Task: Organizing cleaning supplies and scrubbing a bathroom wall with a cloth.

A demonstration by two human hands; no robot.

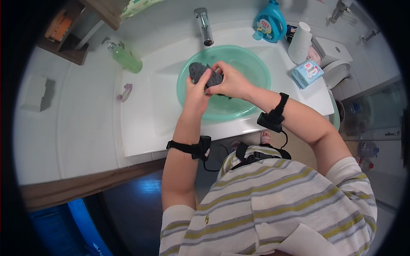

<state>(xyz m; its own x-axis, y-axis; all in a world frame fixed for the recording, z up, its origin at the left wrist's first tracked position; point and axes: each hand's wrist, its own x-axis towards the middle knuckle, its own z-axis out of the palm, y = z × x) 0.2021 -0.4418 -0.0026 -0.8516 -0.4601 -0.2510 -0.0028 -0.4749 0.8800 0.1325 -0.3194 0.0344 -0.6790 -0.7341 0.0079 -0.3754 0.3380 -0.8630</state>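
Left hand (197, 93) and right hand (232, 82) both have their fingers curled around one grey cloth (198, 71), at 10 o'clock over one green basin (263, 80). It stands in one white sink (147, 111), in a bathroom: one pack (307, 74) at 3, one tap (204, 26) at 11; farther, one toilet (338, 70) at 3.

Shirt (273, 205): we wear white, striped grey and olive-yellow
Sleeves (177, 214): ours are short, with white ends
Emblem (207, 219): small, yellowish
Forearm straps (280, 108): black, each bearing our dark box (205, 147)
Cables (210, 170): thin, black
Harness strap (240, 152): black, around our middle
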